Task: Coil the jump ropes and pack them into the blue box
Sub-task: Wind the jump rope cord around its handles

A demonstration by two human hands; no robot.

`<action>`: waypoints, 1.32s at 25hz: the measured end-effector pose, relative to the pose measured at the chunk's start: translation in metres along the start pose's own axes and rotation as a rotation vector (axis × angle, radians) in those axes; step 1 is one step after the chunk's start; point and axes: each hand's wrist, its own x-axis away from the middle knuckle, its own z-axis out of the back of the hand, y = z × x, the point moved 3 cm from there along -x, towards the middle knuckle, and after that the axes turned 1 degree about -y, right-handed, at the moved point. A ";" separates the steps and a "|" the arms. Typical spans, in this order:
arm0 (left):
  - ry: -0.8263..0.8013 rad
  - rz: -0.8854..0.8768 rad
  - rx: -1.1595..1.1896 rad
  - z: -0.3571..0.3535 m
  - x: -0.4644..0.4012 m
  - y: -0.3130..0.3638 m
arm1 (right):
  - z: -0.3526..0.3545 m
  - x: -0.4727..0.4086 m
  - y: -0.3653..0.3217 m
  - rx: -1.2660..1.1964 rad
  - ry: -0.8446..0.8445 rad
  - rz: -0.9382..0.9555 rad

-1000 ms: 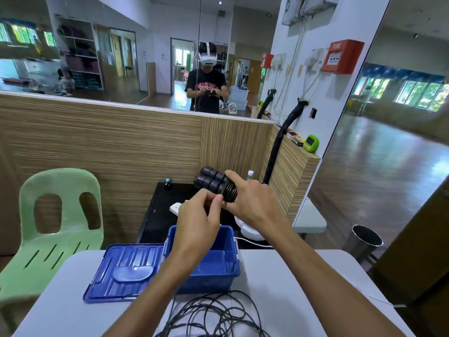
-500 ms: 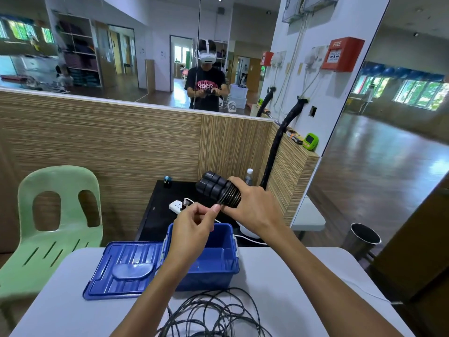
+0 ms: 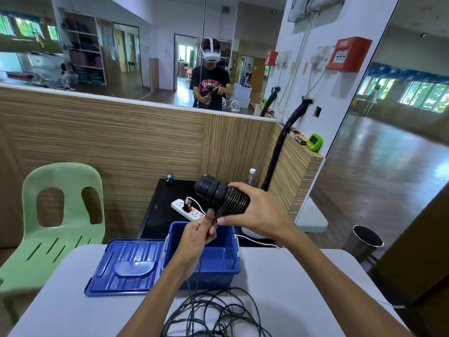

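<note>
My right hand [image 3: 257,212] grips a bundle of black jump rope handles [image 3: 213,192] with several turns of thin black cord wound around them, held above the open blue box [image 3: 228,263]. My left hand [image 3: 198,233] pinches the cord just below the bundle, over the box. From that hand the cord runs down to a loose tangle of black rope [image 3: 218,314] on the white table [image 3: 291,288] near its front edge. The box looks empty inside.
The blue lid [image 3: 126,266] lies flat to the left of the box. A green plastic chair [image 3: 58,215] stands at the left. Behind the table a black low table holds a white power strip [image 3: 187,210]. A metal bin [image 3: 366,239] stands at the right.
My left hand has dropped from beside the bundle to below it, drawing the cord down. My right hand has tilted the bundle and more cord turns show on it.
</note>
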 end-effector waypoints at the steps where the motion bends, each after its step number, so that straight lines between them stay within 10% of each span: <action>1: -0.023 0.000 -0.020 -0.001 -0.003 -0.001 | 0.000 0.002 0.000 0.001 -0.022 0.005; 10: -0.288 0.079 -0.455 0.007 -0.030 0.032 | -0.006 0.032 -0.011 -0.050 -0.261 0.161; 16: -0.563 -0.351 -1.240 0.001 -0.068 0.081 | -0.010 0.050 -0.008 0.363 -0.288 0.211; 33: 0.010 -0.890 -1.627 -0.008 0.000 0.111 | -0.003 0.007 -0.005 0.581 0.030 -0.012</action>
